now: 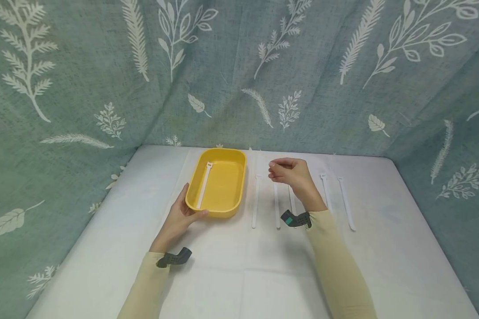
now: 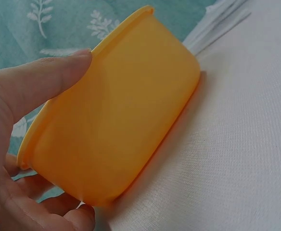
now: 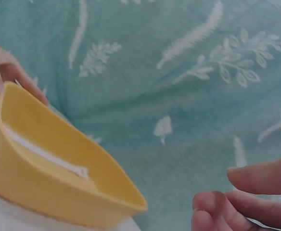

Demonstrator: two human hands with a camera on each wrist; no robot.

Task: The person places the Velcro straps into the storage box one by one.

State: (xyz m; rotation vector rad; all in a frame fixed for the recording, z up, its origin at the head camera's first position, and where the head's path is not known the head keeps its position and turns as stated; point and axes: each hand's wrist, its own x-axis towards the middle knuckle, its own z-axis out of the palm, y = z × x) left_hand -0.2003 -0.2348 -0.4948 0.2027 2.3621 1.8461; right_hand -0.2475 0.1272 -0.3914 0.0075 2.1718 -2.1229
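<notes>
My left hand [image 1: 180, 221] grips the near left corner of a yellow plastic tray [image 1: 242, 177], thumb along the near rim and fingers round the side. Inside the tray, along its left wall, lies one white cable tie [image 1: 204, 186], also visible in the right wrist view. To the right of the tray, my right hand [image 1: 293, 173] hovers above the table with fingers loosely bent and nothing between thumb and fingertips [image 3: 205, 204]. Below and beside it several white cable ties [image 1: 276, 206] lie in a spaced row, partly hidden by the hand and forearm.
A white cloth covers the table [image 1: 231, 283]. The outermost cable tie [image 1: 346, 204] lies right of the right forearm. A green-blue curtain [image 1: 223, 79] with white leaf prints hangs behind the table and along both sides. Each wrist wears a dark band.
</notes>
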